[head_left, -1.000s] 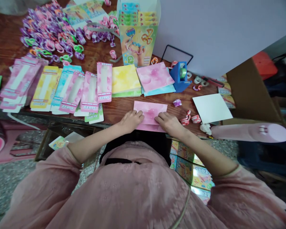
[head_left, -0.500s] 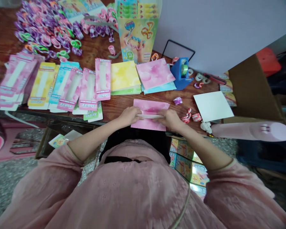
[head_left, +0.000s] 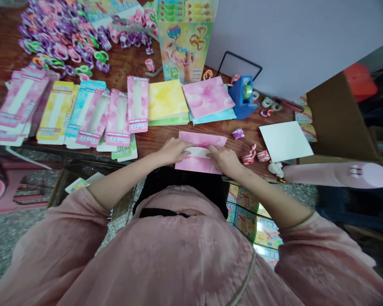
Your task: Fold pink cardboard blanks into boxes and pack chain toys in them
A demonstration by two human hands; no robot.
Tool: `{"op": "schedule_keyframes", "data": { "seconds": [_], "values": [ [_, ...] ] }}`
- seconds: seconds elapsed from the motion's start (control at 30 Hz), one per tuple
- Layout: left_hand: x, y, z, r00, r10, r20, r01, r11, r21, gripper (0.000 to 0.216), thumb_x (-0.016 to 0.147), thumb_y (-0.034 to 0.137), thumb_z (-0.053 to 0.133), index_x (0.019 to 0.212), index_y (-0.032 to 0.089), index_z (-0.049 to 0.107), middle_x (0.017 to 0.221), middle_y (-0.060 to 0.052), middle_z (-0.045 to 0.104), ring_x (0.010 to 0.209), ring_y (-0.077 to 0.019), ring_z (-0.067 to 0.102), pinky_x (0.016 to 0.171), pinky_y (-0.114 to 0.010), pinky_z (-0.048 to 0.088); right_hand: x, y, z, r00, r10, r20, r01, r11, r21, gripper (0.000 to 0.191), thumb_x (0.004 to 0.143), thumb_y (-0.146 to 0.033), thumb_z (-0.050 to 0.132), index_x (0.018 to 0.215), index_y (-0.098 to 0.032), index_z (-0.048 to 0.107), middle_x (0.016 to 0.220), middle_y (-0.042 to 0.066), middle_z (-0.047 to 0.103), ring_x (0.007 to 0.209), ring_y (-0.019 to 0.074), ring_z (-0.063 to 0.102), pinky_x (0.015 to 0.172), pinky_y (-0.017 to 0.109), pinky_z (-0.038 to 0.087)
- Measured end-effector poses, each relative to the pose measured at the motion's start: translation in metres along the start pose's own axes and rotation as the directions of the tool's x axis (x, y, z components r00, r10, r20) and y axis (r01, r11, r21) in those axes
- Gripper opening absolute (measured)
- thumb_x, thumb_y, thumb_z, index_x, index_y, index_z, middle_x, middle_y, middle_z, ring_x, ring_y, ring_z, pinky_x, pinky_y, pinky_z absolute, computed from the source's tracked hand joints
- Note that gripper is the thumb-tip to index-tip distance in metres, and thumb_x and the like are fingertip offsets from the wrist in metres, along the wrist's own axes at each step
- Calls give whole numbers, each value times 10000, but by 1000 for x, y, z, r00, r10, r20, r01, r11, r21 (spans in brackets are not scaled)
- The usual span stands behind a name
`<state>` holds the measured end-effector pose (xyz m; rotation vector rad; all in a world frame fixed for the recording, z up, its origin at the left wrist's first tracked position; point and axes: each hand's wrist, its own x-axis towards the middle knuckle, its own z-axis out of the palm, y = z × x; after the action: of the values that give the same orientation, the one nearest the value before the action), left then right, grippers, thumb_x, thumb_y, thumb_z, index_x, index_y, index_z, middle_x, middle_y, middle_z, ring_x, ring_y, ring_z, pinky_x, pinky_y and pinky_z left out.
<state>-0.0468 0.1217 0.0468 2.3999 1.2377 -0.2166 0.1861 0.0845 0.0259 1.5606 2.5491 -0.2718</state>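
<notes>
A pink printed card sheet (head_left: 199, 165) lies at the table's front edge, right before me. Across its middle a white strip (head_left: 198, 151) shows, arched slightly upward; whether it is a folded flap of the sheet or a separate piece I cannot tell. My left hand (head_left: 175, 151) pinches the strip's left end, fingers closed. At the other end my right hand (head_left: 226, 160) grips it, with thumb and fingertips pressed on the card. Just beyond lie a stack of yellow and green cards (head_left: 166, 101) and a stack of pink and blue cards (head_left: 208, 98).
Windowed pink card sleeves (head_left: 138, 104) and yellow ones (head_left: 55, 112) line the left front. Behind them is a heap of coloured twist toys (head_left: 60, 34). A display box (head_left: 183, 51), a blue tape dispenser (head_left: 244, 97), a white card (head_left: 285, 141) and a pink bottle (head_left: 335, 175) stand or lie around.
The white strip has tipped up and shows a broader, arched face. Both hands have shifted only slightly, still at its two ends.
</notes>
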Motion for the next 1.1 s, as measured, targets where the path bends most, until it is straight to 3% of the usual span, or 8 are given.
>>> {"op": "schedule_keyframes", "data": {
  "seconds": [0.17,0.37,0.47,0.57,0.63,0.73,0.87,1.1],
  "values": [
    [-2,11,14,1000,-4,-27,9,984,177,331,1037,159,448,1284,223,660,1232,-109,722,1120,-280,674,799,-347,478,-10,-2,19,995,-49,-84,41,995,-89,378,1001,-72,403,1268,-197,639,1127,148,678,955,254,570,681,312,386],
    [-12,20,33,992,95,-89,-51,914,404,376,1029,70,370,1307,134,615,1211,-169,687,1165,-303,631,873,-403,496,-13,3,35,984,-133,-117,117,985,-129,533,967,-41,404,1458,-184,555,1136,172,624,983,286,511,837,382,462],
    [-15,17,38,982,158,-101,-96,884,458,362,1047,128,387,1349,102,585,1210,-193,673,1148,-318,629,871,-421,487,-13,5,39,976,-175,-128,157,977,-141,603,957,-35,400,1531,-193,496,1167,181,613,1003,297,509,868,412,476],
    [-15,13,40,971,210,-119,-134,880,456,430,1082,379,414,1349,83,575,1214,-212,664,1129,-344,629,887,-443,473,-12,7,39,970,-201,-140,181,973,-144,613,968,-49,390,1560,-188,468,1180,191,620,998,300,533,886,431,491],
    [-11,10,38,974,202,-106,-141,897,419,469,1091,436,376,1341,93,577,1203,-199,679,1125,-335,643,912,-433,466,-9,10,37,969,-206,-135,191,975,-114,590,982,-59,376,1552,-174,476,1166,190,637,984,292,561,898,427,501],
    [0,6,32,988,135,-72,-104,938,330,393,1109,313,322,1385,148,548,1201,-152,714,1108,-287,681,897,-384,477,-1,16,30,972,-204,-117,204,979,-20,523,1022,-99,354,1527,-140,487,1188,189,664,1005,277,612,922,398,514],
    [11,-3,28,993,95,-63,-77,966,246,359,1084,221,390,1415,232,528,1219,-111,729,1086,-254,712,823,-338,497,8,24,23,973,-213,-90,218,974,55,466,1047,-133,379,1489,-157,523,1248,173,678,1069,256,651,932,349,513],
    [9,-2,36,987,115,-114,-76,950,303,458,1043,125,394,1466,251,518,1187,-146,707,1069,-277,710,826,-367,515,5,25,32,977,-171,-128,163,984,-69,610,980,-59,419,1555,-245,498,1156,132,682,1009,246,603,812,317,494]
  ]
}}
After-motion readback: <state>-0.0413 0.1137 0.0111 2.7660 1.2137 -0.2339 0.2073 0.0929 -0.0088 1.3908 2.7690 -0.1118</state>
